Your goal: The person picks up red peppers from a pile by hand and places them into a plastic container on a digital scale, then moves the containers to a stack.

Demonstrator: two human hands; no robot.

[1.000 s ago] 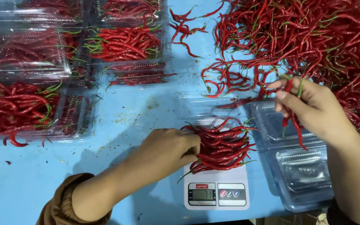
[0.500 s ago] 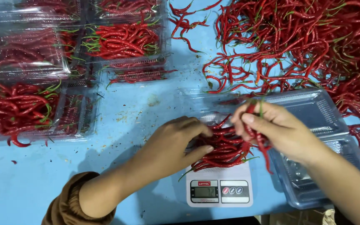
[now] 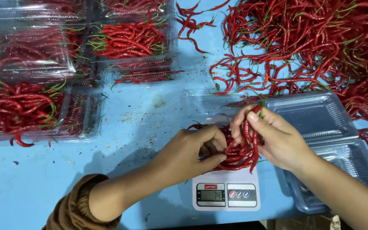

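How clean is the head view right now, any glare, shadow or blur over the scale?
Head view: sharp overall; both hands, left hand and right hand, cast soft shadows on the blue table; white glare streaks the clear plastic trays; the scale display is small but unglared.

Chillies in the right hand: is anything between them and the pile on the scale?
Nothing visible. The right hand holds a few red chillies directly above the pile on the scale, touching it. The left hand rests on the pile's left side, not under the held chillies. The scale stays uncovered at the front.

Filled clamshell boxes [image 3: 128,38] (lids shut), loose chilli heap [image 3: 320,42].
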